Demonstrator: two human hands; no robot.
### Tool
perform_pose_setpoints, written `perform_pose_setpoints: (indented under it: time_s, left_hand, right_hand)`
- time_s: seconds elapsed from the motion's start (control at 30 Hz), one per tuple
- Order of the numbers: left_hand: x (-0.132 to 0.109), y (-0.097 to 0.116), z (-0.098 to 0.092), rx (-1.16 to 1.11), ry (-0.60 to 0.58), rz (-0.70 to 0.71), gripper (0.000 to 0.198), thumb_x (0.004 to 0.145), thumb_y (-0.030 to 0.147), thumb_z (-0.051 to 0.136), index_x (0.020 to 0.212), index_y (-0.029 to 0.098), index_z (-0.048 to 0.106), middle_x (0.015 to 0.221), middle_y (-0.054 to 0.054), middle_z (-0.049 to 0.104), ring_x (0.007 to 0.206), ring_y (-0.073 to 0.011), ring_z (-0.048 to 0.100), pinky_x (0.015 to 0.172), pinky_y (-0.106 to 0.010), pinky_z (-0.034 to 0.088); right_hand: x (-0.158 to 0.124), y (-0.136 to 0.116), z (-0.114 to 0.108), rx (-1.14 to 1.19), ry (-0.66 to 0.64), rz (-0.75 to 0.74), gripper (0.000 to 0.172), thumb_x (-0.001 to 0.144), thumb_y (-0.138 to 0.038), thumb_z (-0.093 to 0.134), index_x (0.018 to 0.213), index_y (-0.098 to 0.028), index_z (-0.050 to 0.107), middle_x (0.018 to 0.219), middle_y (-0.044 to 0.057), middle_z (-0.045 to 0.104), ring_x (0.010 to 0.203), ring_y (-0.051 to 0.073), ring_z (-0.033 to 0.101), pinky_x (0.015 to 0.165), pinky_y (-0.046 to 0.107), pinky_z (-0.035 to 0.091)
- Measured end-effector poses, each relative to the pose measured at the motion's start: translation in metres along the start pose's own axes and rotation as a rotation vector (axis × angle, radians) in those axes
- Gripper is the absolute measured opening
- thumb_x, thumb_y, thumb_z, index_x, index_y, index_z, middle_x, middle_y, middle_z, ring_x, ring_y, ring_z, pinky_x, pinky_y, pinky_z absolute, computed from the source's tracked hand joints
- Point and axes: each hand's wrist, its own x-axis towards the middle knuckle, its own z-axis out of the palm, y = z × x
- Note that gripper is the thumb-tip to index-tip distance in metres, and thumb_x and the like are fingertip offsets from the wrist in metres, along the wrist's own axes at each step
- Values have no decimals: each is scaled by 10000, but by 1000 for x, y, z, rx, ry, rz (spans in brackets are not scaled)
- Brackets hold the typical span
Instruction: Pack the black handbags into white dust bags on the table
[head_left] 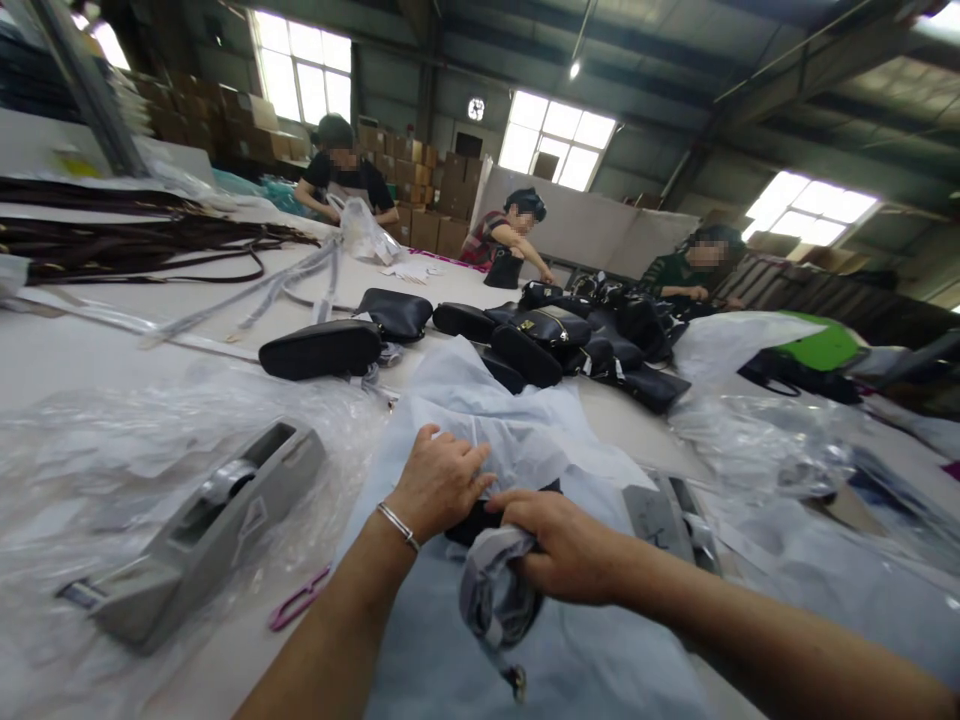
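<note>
My right hand [566,545] is closed around a coiled strap [487,590] wrapped in pale tissue, with a metal clasp [517,682] dangling below it. To its left, my left hand [442,480] has its fingers bent over white tissue paper [517,440], beside the dark item; what its fingertips grip is hidden. A black item [469,525], probably a bag, shows only partly beneath both hands. Pale blue sheet [435,640] lies spread under everything here.
Grey tape dispensers [217,530] [667,515] stand on either side, with pink-handled snips [298,600] near my left forearm. Black bags [540,330] are piled ahead. Clear plastic [765,440] lies at right, brown straps [135,235] at far left. Several co-workers [510,235] work across the table.
</note>
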Motion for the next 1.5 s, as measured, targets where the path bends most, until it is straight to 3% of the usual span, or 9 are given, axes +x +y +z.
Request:
perform_pose_setpoints:
  time_s: [0.17,0.37,0.53,0.7,0.83,1.0,1.2,1.33,1.5]
  left_hand:
    - [-2,4,-2,37,-34,-20,223,909,414,656,948,202,711,862,-89,705,921,-303,643,947,-537,384]
    - [-1,7,10,-53,92,64,265,836,378,743,1003,182,677,1275,-129,639,1323,-338,496,1171,-554,292]
    - [-1,7,19,-187,32,75,302,817,317,756,1033,186,590,1270,-125,621,1241,-285,561,1065,-431,478]
    - [0,6,21,-219,14,59,378,803,314,764,1114,206,577,1287,-114,606,1267,-306,535,1059,-464,484]
    - [0,5,25,-216,16,40,481,806,311,762,1236,224,565,1321,-108,594,1308,-313,504,1082,-478,462]
    - [1,3,27,-229,19,53,480,820,328,747,1260,234,581,1326,-112,595,1305,-304,513,1083,-470,463]
    - [2,-3,21,-207,21,54,495,806,356,766,1262,230,621,1306,-119,600,1238,-303,546,1053,-466,465]
    - [-1,-12,11,-113,11,2,488,785,427,788,1214,227,672,1157,-105,640,1102,-287,591,1007,-472,461]
    - [-7,-28,7,-88,28,-48,282,823,419,750,989,193,726,1099,-105,649,1043,-260,615,988,-430,483]
  right_hand:
    - [-5,8,-64,392,227,190,167,770,-303,616,825,-170,701,816,50,716,781,214,661,707,303,533]
    - [52,68,-93,913,559,546,246,857,-371,597,951,-153,660,706,75,677,585,181,610,464,259,440]
    - [130,96,-86,1103,517,650,260,993,-345,464,1107,-164,611,792,77,706,624,168,641,449,224,456]
    - [201,105,-52,1215,484,666,178,1021,-232,432,1127,-171,562,814,35,668,642,126,620,558,232,558]
    - [225,114,-28,1186,426,692,132,1004,-203,480,1092,-156,566,806,33,627,661,132,621,615,284,598]
    - [191,126,-35,1049,393,698,177,877,-202,681,1031,-138,620,916,96,666,742,195,680,627,325,589]
    - [64,123,-64,222,188,147,459,863,-432,706,1261,-206,668,1327,121,666,1243,296,606,1083,483,459]
    - [-4,114,-45,-178,22,-28,876,743,-472,821,1513,-234,476,1551,160,477,1437,367,420,1176,552,322]
    - [-21,106,-11,-401,95,-9,789,801,-224,699,1542,-216,427,1555,191,453,1411,374,445,1105,545,382]
